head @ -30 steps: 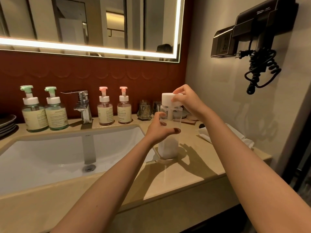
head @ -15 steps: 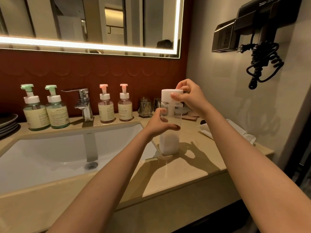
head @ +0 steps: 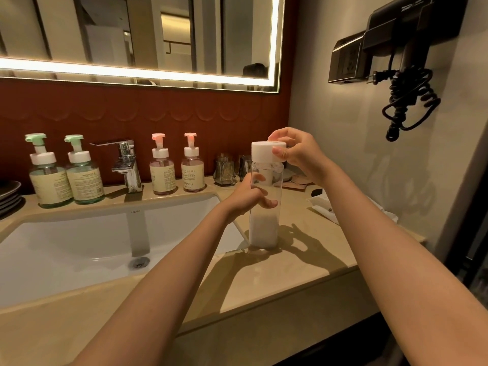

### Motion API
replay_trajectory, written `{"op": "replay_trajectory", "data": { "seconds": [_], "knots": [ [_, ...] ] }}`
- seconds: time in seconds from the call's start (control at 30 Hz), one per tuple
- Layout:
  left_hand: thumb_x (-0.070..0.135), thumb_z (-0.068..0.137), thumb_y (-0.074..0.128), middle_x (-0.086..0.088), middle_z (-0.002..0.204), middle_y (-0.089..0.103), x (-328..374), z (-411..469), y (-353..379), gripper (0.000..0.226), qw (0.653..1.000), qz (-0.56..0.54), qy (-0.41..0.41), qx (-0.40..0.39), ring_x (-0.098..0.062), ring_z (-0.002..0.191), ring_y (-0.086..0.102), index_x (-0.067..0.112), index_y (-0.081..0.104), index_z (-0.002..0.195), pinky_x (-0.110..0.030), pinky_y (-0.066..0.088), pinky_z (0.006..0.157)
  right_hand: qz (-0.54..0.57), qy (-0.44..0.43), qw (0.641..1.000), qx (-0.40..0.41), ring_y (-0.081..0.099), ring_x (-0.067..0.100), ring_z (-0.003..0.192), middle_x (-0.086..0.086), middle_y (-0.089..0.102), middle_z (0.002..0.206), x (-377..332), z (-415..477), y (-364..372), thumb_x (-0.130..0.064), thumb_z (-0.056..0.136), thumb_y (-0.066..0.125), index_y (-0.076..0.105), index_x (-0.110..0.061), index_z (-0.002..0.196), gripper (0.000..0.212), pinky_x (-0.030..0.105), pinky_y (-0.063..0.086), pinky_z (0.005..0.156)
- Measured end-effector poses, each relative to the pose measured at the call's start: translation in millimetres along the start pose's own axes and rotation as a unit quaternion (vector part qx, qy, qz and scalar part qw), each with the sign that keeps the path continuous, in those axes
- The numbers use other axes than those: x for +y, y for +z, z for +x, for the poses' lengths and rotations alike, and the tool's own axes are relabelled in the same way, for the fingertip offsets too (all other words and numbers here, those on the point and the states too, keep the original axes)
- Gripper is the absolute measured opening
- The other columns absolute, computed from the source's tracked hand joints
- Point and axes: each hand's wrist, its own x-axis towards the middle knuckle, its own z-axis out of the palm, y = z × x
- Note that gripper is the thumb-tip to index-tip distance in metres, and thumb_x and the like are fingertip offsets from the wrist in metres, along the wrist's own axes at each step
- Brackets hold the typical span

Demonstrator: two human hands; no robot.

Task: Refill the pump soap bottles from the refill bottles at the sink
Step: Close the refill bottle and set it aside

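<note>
The refill bottle (head: 264, 231) stands upright on the surface (head: 303, 260), right of the sink (head: 79, 247), white liquid low inside. And the left hand (head: 248, 199), grip curled round its clear middle; the right hand (head: 298, 154), grip pinching the white cap (head: 264, 151) on top.

Both forearms (head: 383, 233) are bare to the frame edge; the left hand (head: 248, 199) and right hand (head: 298, 151) are bare as well.

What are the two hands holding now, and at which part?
The left hand grips the clear refill bottle around its middle. The right hand holds the bottle's white cap, with fingers curled round it.
</note>
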Motion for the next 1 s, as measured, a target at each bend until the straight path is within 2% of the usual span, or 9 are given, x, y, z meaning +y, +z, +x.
{"op": "replay_trajectory", "data": {
  "seconds": [0.13,0.23,0.37,0.5,0.6,0.67,0.8,0.9,1.0],
  "knots": [
    [0.003,0.084,0.058,-0.008,0.131,0.046,-1,1,-2,0.061,1.0,0.008,-0.016,-0.017,-0.024,0.119,0.041,0.021,0.027,0.133,-0.052,0.029,0.101,0.017,0.007,0.999,-0.048,0.051,0.024,0.102,0.009,0.056,0.106,-4,-1,-6,0.003,0.086,0.056,0.056,-0.011,0.097,0.018,0.025,0.049,0.077],
    [0.003,0.083,0.058,-0.003,0.121,0.047,-3,1,-3,0.059,0.999,0.009,-0.019,-0.024,-0.024,0.12,0.042,0.025,0.029,0.129,-0.055,0.029,0.104,0.052,0.016,0.996,-0.075,0.051,0.024,0.102,0.012,0.055,0.11,-3,-1,-9,-0.011,0.071,0.06,0.057,-0.017,0.094,0.024,0.028,0.048,0.078],
    [0.002,0.084,0.057,-0.004,0.123,0.047,-2,0,-3,0.055,0.999,0.009,-0.018,-0.03,-0.022,0.115,0.042,0.026,0.029,0.124,-0.052,0.029,0.101,0.002,0.047,0.995,-0.092,0.049,0.019,0.106,0.001,0.054,0.113,-7,-2,-7,-0.031,0.065,0.056,0.057,-0.019,0.106,0.043,0.038,0.042,0.088],
    [-0.002,0.083,0.055,-0.012,0.131,0.045,1,-3,0,0.06,1.0,0.006,-0.009,-0.026,-0.02,0.111,0.041,0.017,0.027,0.132,-0.042,0.032,0.092,-0.103,0.045,0.992,-0.062,0.049,0.007,0.094,-0.003,0.053,0.109,-14,3,3,-0.033,0.078,0.068,0.054,-0.018,0.111,0.039,0.02,0.036,0.068],
    [-0.004,0.083,0.053,-0.015,0.132,0.043,3,-6,1,0.06,1.0,0.008,0.001,-0.027,-0.017,0.108,0.041,0.013,0.026,0.134,-0.024,0.036,0.073,-0.16,0.008,0.987,-0.013,0.051,0.01,0.093,0.001,0.054,0.106,-19,8,7,-0.026,0.079,0.071,0.054,-0.016,0.107,0.034,0.017,0.042,0.066],
    [-0.004,0.084,0.053,-0.016,0.133,0.043,3,-7,0,0.06,1.0,0.007,0.001,-0.024,-0.018,0.107,0.041,0.012,0.026,0.135,-0.022,0.033,0.066,-0.192,-0.015,0.981,0.034,0.051,0.013,0.096,0.001,0.054,0.105,-21,10,9,-0.028,0.075,0.075,0.054,-0.015,0.107,0.04,0.017,0.045,0.066],
    [-0.002,0.084,0.055,-0.017,0.134,0.043,2,-6,2,0.062,1.0,0.002,0.002,-0.011,-0.018,0.108,0.042,0.013,0.024,0.135,-0.022,0.034,0.066,-0.205,-0.014,0.977,0.053,0.051,0.014,0.096,0.002,0.054,0.106,-22,11,11,-0.032,0.076,0.074,0.052,-0.015,0.108,0.041,0.017,0.045,0.064],
    [-0.001,0.084,0.056,-0.016,0.134,0.042,1,-6,3,0.062,1.0,0.006,0.004,-0.006,-0.018,0.108,0.041,0.013,0.024,0.135,-0.031,0.034,0.08,-0.21,-0.001,0.978,0.018,0.051,0.01,0.088,0.001,0.054,0.103,-21,8,11,-0.03,0.079,0.071,0.053,-0.013,0.11,0.04,0.016,0.043,0.062],
    [0.0,0.084,0.056,-0.016,0.135,0.042,1,-6,3,0.062,1.0,0.006,0.006,-0.003,-0.017,0.108,0.041,0.013,0.024,0.136,-0.033,0.033,0.082,-0.209,-0.005,0.977,0.036,0.05,0.009,0.085,-0.001,0.053,0.098,-20,6,14,-0.031,0.078,0.072,0.052,-0.013,0.105,0.038,0.016,0.042,0.06]
  ]
}}
